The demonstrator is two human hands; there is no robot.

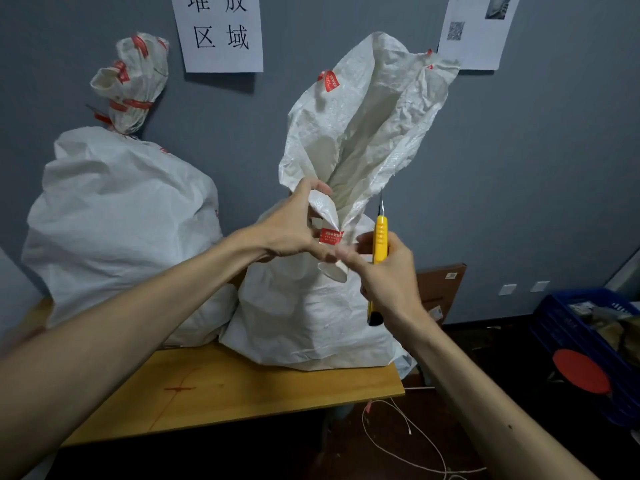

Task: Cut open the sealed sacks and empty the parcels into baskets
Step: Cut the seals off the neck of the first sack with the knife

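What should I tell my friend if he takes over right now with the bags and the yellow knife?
Left hand: pinching the neck of the near sack at its red seal tag.
Right hand: holding the yellow utility knife, blade out and pointing up, beside the neck.
Both sacks stand on the wooden table; the far sack is tied shut with red tape.
Blue basket sits on the floor to the right.
Done: whether the seal is cut yet is unclear.
Left: open both sacks, empty them into baskets.

Crinkled matt woven-plastic sack (322, 306); glossy yellow plastic knife (379, 244), smooth wooden tabletop (242, 393), blue plastic basket (568, 327)
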